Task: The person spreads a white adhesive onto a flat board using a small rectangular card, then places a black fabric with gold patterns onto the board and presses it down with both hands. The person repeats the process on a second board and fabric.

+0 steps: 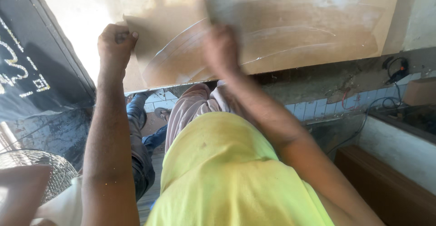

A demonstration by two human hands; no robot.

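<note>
The board (272,31) lies on the counter (318,78) in front of the person, its near edge jutting past the counter's edge. The left hand (116,42) sits at the board's left corner; the right hand (220,49) lies on the board to the right of it, near the middle. Below the counter's edge runs a tiled wall (327,107). A cable (386,101) hangs down that wall on the right, above a box (408,117). Left of the person stands a slanted panel (36,62), with a wire fan guard (41,171) below it. Another person's leg (138,135) is between the arms, beneath the board.
</note>
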